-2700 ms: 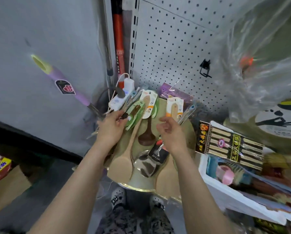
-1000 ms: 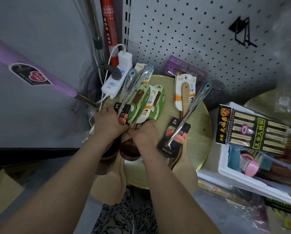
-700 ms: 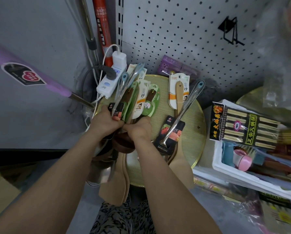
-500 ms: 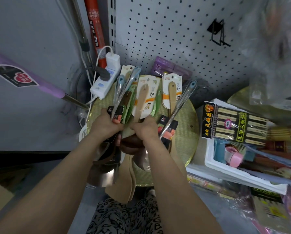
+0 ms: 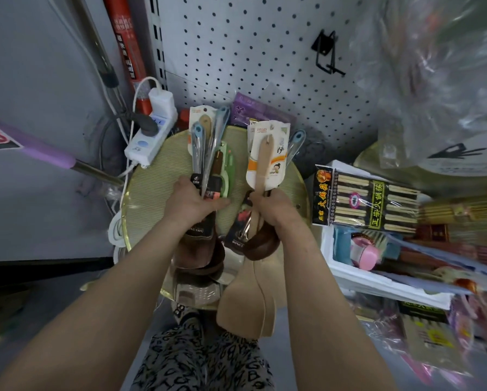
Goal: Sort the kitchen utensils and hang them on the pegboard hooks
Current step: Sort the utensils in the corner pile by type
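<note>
- the left hand [image 5: 193, 203] has its fingers curled tightly around the left bundle [image 5: 208, 179]. it contains two thin, shiny steel handles [image 5: 198, 153] with pale blue tips, a flat green card pack [image 5: 227, 170] and dark brown wooden ladles [image 5: 198, 249] with round, deep bowls.
- the right hand [image 5: 270, 210] is also closed around the right bundle [image 5: 260, 176]. it contains pale wooden spatulas [image 5: 248, 306] with wide, flat blades, a glossy white and orange card [image 5: 267, 153] over their handles, a single steel handle [image 5: 295, 142] with a blue tip, and one smooth dark ladle bowl [image 5: 260, 245].
- both bundles are over the round bench [image 5: 149, 193], the left one on the 9 o'clock side of its middle and the right one on the 3 o'clock side, with a narrow gap between them. i cannot tell if they touch the bench.
- the long axis of each bundle runs from 12 o'clock to 6 o'clock. the handle ends and card tops point to 12 o'clock, toward the pegboard [image 5: 250, 52], and the bowls and blades point to 6 o'clock, toward the person. the top of the right bundle leans a little to 1 o'clock.
- the bench top is straw-coloured with fine ribs and has a shiny gold rim.
- the pegboard is white and matte, with regular rows of small round holes. a black wire hook [image 5: 325, 52] sticks out of it at 1 o'clock.
- a white plastic power strip [image 5: 152, 131] lies at 11 o'clock, a black chopsticks pack [image 5: 363, 201] at 3 o'clock, and a crinkled clear plastic bag [image 5: 434, 66] at 2 o'clock.
</note>
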Action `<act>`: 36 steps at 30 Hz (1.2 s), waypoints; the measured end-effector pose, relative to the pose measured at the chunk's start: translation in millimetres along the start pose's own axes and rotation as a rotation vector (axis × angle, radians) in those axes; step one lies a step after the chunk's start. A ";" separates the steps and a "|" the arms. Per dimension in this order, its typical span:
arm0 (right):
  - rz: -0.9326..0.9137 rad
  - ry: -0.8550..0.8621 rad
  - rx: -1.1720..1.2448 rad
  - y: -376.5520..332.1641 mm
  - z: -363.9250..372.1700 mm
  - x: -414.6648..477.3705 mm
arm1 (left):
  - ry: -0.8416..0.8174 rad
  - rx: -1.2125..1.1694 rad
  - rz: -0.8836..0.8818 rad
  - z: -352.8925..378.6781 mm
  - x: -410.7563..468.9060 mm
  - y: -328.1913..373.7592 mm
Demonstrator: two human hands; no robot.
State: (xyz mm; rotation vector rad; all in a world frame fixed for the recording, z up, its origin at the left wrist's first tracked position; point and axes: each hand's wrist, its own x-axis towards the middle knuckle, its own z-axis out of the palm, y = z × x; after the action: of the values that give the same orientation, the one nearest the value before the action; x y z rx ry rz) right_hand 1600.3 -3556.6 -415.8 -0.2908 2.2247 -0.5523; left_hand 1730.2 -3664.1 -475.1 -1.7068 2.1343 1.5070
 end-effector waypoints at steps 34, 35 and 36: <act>0.114 0.344 -0.195 17.5 49.8 15.6 | -0.143 -0.292 -0.083 17.2 11.4 -11.7; 0.113 0.351 -0.206 16.5 50.1 15.6 | -0.136 -0.319 -0.088 17.1 13.2 -16.4; 0.103 0.358 -0.225 15.5 50.8 15.9 | -0.127 -0.325 -0.087 15.8 12.2 -18.9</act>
State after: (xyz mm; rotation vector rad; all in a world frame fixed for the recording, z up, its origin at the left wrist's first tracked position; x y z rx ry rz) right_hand 1628.3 -3563.9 -463.1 -0.2017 2.6387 -0.3153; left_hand 1731.5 -3661.3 -502.5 -1.7086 1.8085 1.9642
